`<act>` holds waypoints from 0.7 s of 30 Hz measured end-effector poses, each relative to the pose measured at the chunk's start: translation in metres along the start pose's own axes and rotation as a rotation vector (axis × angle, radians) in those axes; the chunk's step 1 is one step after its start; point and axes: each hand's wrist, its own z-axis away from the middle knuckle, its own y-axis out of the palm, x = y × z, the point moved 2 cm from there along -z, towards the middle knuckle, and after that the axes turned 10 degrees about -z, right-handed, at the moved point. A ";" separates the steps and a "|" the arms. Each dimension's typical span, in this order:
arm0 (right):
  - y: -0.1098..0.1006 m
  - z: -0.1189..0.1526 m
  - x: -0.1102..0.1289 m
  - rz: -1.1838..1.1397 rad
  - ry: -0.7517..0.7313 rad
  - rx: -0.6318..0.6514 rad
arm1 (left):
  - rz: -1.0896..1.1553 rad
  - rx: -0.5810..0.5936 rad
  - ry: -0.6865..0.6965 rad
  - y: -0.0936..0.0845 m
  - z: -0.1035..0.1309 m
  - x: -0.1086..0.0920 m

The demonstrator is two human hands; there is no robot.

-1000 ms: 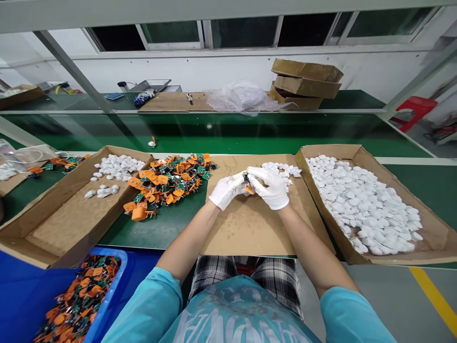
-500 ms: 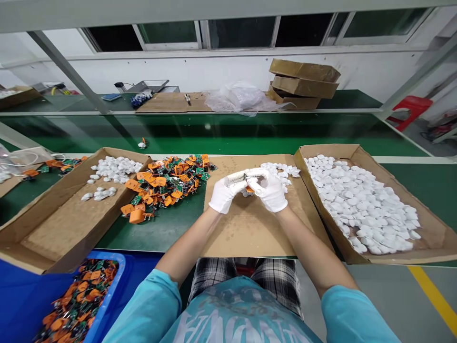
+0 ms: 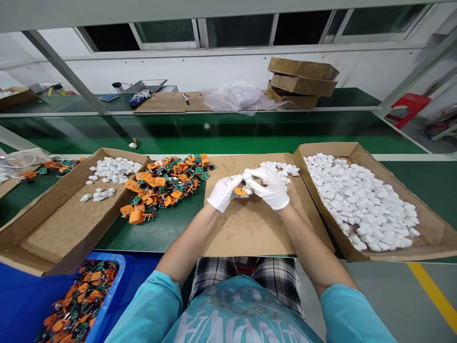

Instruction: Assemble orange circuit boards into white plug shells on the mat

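My left hand, in a white glove, is closed on a small orange part over the cardboard sheet. From the right, my right hand, also gloved, has its fingers wrapped round the same assembly. Dark and white bits show between the fingertips, partly hidden by them. White pieces lie on the sheet just beyond my right hand. A pile of orange and green circuit parts is to the left of my left hand.
An open carton full of white pieces stands on the right. Another carton at left holds fewer white pieces. A blue bin of orange parts is at the lower left. Beyond are stacked boxes and plastic wrap.
Both hands have shifted and turned slightly round the assembly. The orange part now shows more clearly, lower and further left between the fingers. The view has moved a little.
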 end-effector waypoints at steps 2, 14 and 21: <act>0.000 0.000 0.003 0.005 -0.060 0.049 | -0.002 0.065 -0.107 0.000 0.001 0.002; 0.004 0.008 -0.003 0.037 -0.092 -0.199 | 0.129 0.138 0.210 0.020 0.003 0.017; 0.029 0.007 0.009 0.172 -0.278 -0.037 | -0.316 -0.404 0.317 0.002 0.003 0.022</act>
